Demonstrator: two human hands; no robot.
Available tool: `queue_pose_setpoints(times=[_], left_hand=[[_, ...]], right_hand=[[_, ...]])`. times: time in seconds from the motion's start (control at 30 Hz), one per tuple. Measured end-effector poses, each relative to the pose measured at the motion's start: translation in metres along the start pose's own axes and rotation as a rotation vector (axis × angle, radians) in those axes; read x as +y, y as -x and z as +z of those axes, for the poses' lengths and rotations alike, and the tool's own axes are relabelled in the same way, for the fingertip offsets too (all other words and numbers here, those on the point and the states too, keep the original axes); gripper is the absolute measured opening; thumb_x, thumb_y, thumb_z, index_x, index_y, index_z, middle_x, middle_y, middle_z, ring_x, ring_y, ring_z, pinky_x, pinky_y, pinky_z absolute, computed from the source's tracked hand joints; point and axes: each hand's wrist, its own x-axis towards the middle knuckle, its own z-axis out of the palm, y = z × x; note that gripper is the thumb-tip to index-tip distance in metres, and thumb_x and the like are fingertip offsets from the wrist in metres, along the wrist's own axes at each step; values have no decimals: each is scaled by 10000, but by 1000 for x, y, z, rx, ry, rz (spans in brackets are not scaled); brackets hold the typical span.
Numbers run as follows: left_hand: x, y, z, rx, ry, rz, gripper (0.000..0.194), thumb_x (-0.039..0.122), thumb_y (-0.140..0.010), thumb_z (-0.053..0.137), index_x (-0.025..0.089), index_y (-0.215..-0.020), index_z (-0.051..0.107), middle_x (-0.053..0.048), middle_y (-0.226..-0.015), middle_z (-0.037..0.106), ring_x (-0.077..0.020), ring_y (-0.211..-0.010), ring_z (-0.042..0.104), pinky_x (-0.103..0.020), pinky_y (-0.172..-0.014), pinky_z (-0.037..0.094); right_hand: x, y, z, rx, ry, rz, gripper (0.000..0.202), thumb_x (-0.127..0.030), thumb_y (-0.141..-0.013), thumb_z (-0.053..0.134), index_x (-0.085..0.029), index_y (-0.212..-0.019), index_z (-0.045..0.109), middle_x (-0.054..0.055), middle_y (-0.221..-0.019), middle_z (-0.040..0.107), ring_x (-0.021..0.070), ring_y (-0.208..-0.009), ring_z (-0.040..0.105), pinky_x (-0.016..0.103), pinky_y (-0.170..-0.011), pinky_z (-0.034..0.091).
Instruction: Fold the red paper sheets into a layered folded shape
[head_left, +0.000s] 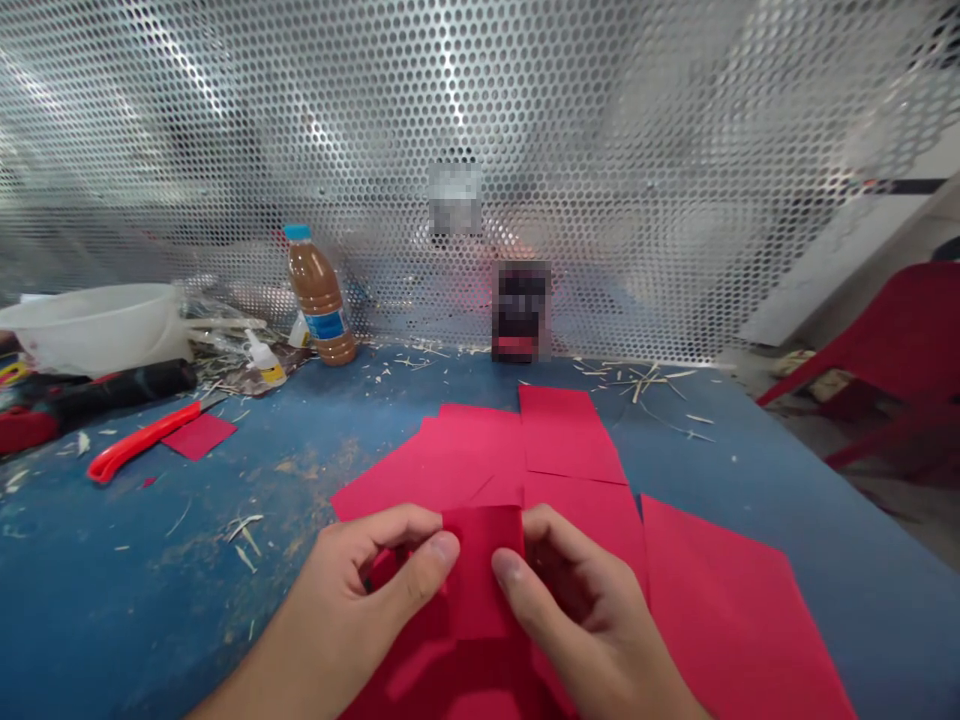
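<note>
Red rectangular paper-like piece (486,595), being pinched at both sides
The blue-topped table (292,420) is carrying overlapping red paper-like sheets (472,440), and the smaller piece is sitting over them, contact being hard to tell. The left-hand grip (345,590) is pinching its left edge, the right-hand grip (592,610) is pinching its right. It is probably behaving as light, thin and easily creased; opposite side edges are likely offering the safest hold, under gentle pressure.

Red paper (476,590) partly hides both hands (379,570) (574,590), and pixelation masks a dark upright object (520,308)
</note>
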Motion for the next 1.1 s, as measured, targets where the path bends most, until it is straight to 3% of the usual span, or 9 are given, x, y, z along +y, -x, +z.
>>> queue_pose_setpoints(times=[0.17, 0.7, 0.87, 1.1], left_hand=[[-3, -1, -3, 25, -10, -17, 278, 460, -932, 667, 229, -817, 770, 3, -765, 717, -165, -695, 622, -225, -649, 513], [5, -2, -4, -1, -34, 17, 273, 403, -955, 631, 215, -797, 749, 27, -708, 659, -141, -669, 576, -218, -640, 471], [0, -1, 2, -53, 27, -27, 273, 423, -957, 627, 199, -835, 724, 22, -760, 656, -145, -712, 580, -220, -655, 464], [1, 1, 7, -148, 5, -93, 342, 457, -967, 598, 186, -770, 665, 34, -672, 582, -128, -618, 487, -226, -577, 379]], right_hand=[[2, -2, -1, -11, -34, 2, 306, -521, -998, 637, -228, -910, 632, 21, -815, 651, 164, -728, 579, 274, -649, 515], [-6, 0, 1, -14, -82, 42, 301, -516, -973, 684, -220, -921, 668, 14, -830, 678, 152, -736, 602, 251, -657, 521], [-6, -2, 0, 21, -71, 35, 330, -518, -970, 690, -213, -855, 636, -9, -785, 609, 127, -695, 541, 226, -621, 485], [-5, -1, -1, 44, -72, 23, 293, -491, -970, 701, -217, -873, 670, -23, -761, 595, 104, -637, 496, 202, -572, 453]])
